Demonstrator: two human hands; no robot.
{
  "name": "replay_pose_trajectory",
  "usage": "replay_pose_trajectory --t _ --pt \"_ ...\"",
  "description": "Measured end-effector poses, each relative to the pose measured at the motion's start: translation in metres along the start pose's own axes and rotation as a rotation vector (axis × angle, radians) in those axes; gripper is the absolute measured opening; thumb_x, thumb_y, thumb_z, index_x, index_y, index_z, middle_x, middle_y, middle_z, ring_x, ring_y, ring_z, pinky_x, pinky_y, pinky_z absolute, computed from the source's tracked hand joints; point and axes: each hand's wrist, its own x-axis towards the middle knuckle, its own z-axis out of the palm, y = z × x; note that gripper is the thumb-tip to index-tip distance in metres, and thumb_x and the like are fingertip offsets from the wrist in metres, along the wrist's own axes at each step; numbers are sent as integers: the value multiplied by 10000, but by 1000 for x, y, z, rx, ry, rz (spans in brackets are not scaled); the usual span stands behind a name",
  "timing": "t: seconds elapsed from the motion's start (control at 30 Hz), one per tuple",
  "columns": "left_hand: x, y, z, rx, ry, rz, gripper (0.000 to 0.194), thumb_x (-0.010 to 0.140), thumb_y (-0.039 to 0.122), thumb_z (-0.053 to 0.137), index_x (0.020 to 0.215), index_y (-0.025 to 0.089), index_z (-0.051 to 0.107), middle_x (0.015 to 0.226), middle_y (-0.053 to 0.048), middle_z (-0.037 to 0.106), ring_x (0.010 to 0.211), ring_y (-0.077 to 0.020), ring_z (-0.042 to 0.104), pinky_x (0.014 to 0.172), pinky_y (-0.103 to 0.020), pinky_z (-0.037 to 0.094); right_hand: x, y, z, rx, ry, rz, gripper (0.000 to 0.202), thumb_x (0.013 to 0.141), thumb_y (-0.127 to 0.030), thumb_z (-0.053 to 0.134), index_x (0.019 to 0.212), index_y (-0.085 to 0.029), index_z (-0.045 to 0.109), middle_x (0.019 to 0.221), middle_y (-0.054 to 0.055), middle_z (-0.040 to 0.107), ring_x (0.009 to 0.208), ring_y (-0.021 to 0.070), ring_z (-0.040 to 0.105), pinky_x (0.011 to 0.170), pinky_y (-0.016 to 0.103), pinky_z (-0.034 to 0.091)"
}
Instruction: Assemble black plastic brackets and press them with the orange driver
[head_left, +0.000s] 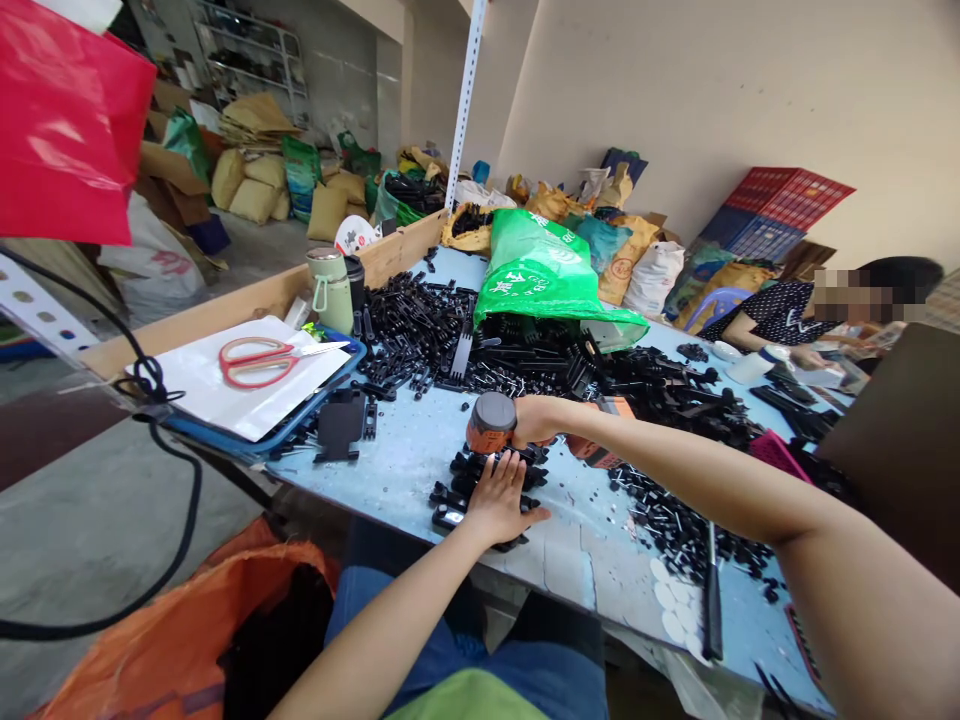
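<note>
Near the table's front edge, my left hand (501, 503) lies with fingers spread on a group of black plastic parts (450, 515). Just beyond it, my right hand (534, 420) is wrapped round an orange and black power drill (491, 425), held over the same parts. The drill's round dark end faces me, and its orange base shows to the right behind my wrist. The drill's tip is hidden. Several small screws and black bits lie around on the blue table top (405, 450).
Scissors (259, 362) lie on papers in a blue tray at left, beside a green flask (330, 290). Black part heaps (412, 330) and a green bag (540, 265) cover the back. A screwdriver (712, 600) lies at right. Another person (780, 310) sits far right.
</note>
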Motion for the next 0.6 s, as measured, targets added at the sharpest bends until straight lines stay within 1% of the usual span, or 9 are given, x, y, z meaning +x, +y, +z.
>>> replay_pose_trajectory --t 0.13,0.2,0.27,0.37,0.43,0.53,0.6 --pt "0 1 -2 10 92 7 902 769 747 176 1386 93 254 1468 -142 231 1358 -293 147 1098 -483 116 -13 -9 -1 -44 18 4 305 576 -331 574 756 -113 689 667 85 651 593 197 593 493 241 391" --pt "-2 2 -2 15 139 8 891 772 744 195 1378 95 269 1450 -154 271 1340 -307 203 1083 -486 156 -17 -17 -3 -43 2 -17 309 577 -333 577 765 -117 693 693 83 661 616 198 599 508 241 399" --pt "-4 3 -2 16 160 12 894 768 746 216 1371 88 278 1435 -167 297 1329 -319 229 1073 -483 184 -19 -25 -5 -31 -34 -42 306 579 -311 586 791 -120 697 736 75 672 642 194 602 524 237 410" --pt "-6 4 -2 -2 149 6 903 768 745 225 1367 70 275 1425 -175 314 1328 -310 237 1071 -452 209 -20 -38 -7 -19 -77 -48 295 589 -266 605 823 -111 697 757 72 676 682 199 606 564 240 427" --pt "-7 6 -4 -16 146 7 902 770 743 226 1368 69 266 1418 -175 328 1322 -300 255 1066 -433 228 -25 -44 -8 -23 -77 -36 283 592 -244 624 828 -104 693 742 79 674 706 213 610 589 250 435" --pt "-8 8 -9 -43 129 -3 888 772 743 218 1377 94 250 1379 -176 388 1269 -298 356 1020 -418 301 -37 -51 -8 -32 -29 -19 284 606 -249 649 852 -111 684 755 101 673 763 249 614 604 270 443" --pt "-9 10 -12 -72 74 -55 882 763 753 207 1386 129 238 1348 -168 431 1204 -300 439 979 -413 348 -44 -55 -7 -42 3 -19 277 613 -266 664 853 -128 681 762 109 673 779 263 615 606 276 446"
